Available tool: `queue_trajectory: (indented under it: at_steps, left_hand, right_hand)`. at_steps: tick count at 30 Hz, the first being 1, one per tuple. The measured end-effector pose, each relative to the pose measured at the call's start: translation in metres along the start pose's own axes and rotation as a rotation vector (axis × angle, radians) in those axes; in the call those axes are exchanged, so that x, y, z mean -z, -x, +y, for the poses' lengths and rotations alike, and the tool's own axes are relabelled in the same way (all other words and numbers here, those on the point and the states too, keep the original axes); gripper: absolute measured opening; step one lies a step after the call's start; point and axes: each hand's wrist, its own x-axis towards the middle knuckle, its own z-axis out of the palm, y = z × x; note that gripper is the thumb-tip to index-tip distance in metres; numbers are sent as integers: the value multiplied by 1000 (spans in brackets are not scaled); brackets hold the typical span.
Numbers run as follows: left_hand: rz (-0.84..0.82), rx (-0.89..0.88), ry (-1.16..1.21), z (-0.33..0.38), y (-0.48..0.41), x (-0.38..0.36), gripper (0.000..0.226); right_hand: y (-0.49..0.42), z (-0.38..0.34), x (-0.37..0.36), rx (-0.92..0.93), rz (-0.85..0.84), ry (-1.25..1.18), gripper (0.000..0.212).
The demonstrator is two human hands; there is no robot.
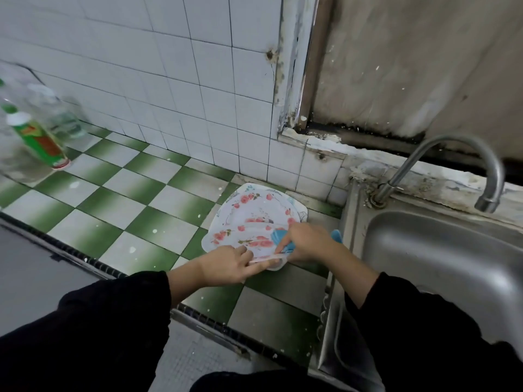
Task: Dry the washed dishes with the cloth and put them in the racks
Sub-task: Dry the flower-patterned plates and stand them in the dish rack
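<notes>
Pinching the near rim of a white, rounded-square plate printed with red flowers [254, 213], the left hand [229, 264] has its thumb on the upper face and its fingers stretched along the edge beneath. The right hand [307, 240] is clenched around a bunched light-blue cloth [278, 236] and presses it against the right part of the plate's face; a little more of the cloth shows on the far right side of that hand. The plate lies on a green-and-white chequered tile counter [127, 193], just left of the sink, with its near edge raised a little in the left hand. The rim of a second white plate with a pale blue line pattern [301, 213] shows beneath it on the far and right sides. Both arms wear black sleeves [113, 321] pushed back from the wrists.

To the right, a stainless steel sink basin [438, 264] is set into the counter, and a curved metal tap [452, 154] arches over its far edge. At the far left of the counter stands a green plastic bottle with a white cap [39, 140], with blurred clear bottles [62, 114] just beside and behind it. White square wall tiles [169, 66] back the counter, and a stained, peeling window frame [294, 80] rises behind the sink.
</notes>
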Motion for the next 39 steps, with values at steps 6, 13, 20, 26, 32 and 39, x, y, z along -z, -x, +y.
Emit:
queue_trajectory:
  at_steps: [6,13,20,26,32,39]
  left_hand:
    - [-3,84,151,-11,-7,21,116]
    - [410,743,639,-21,-26,63,66]
    - [1015,958,804,-8,-58,132,48]
    - [1450,973,930,3,-64,188,38]
    - [1774,1133,978,-20,-59,222,35]
    - [1749,951,1113,-5,-41,243,30]
  right_hand:
    - [19,7,23,-8,135,-188,29]
    - [38,7,48,-68,808,-1042,74]
    - [35,-65,64,215,1232,-859,44]
    - [25,-38,144,-77,1389,-1138,48]
    - [53,-95,126,588,1156,-573,49]
    - [56,-43,180,67,1261,-1137,44]
